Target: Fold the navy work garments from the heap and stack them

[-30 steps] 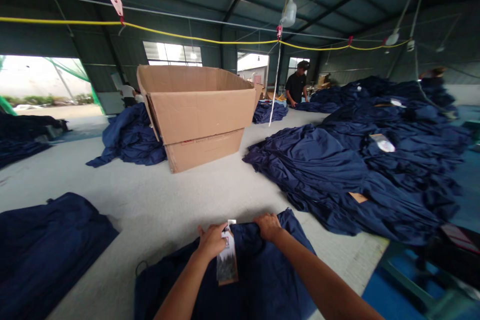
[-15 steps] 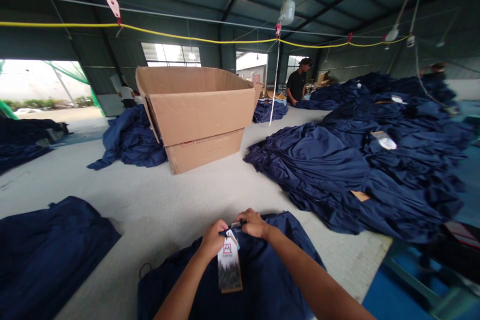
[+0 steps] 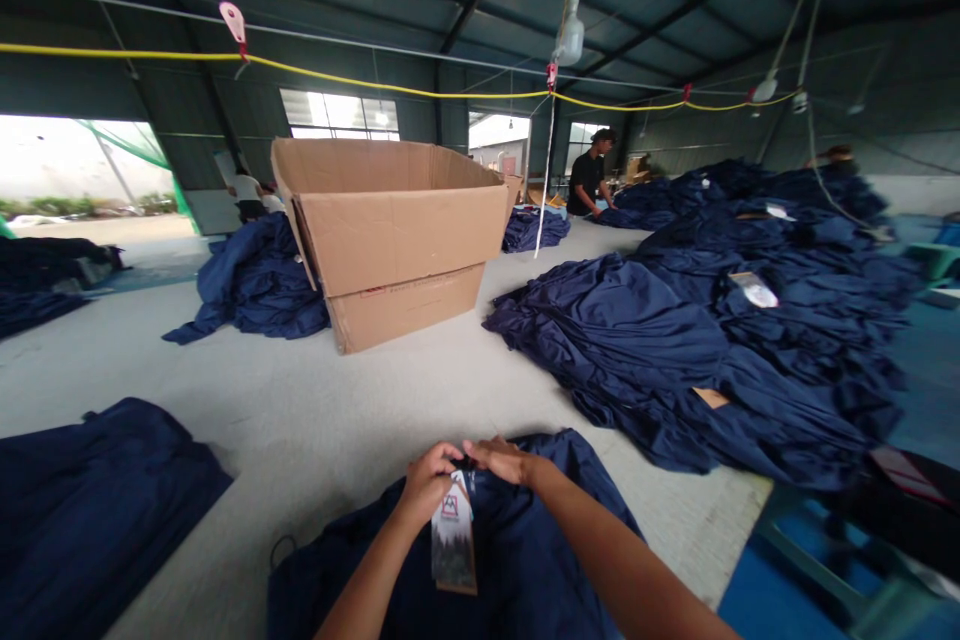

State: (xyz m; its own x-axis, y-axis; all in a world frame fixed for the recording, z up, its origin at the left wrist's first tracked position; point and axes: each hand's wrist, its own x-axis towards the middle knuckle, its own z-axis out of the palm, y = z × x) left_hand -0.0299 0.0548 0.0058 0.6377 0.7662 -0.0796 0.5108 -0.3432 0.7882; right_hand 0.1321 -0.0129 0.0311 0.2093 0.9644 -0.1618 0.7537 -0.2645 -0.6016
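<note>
A navy garment (image 3: 525, 550) lies in front of me on the table, its upper edge under both hands. From that edge hangs a printed hang tag (image 3: 453, 545) with a red square logo and a picture of trees. My left hand (image 3: 429, 485) is closed on the garment's edge beside the top of the tag, its fingertips partly hidden. Across from it, my right hand (image 3: 504, 461) rests on the edge with fingers stretched toward the left hand. The fingertips of both hands nearly meet above the tag.
A large open cardboard box (image 3: 405, 235) stands on the table (image 3: 300, 410) ahead. Navy garments (image 3: 637, 340) are heaped at right; another navy garment (image 3: 97, 510) lies at left. A yellow cord (image 3: 360, 78) runs overhead. A person in black (image 3: 586, 182) works farther back.
My right hand has loosened its pinch at the garment's edge and its fingers are now straightened, nearer the left hand. The left hand stays by the tag. The view has shifted slightly.
</note>
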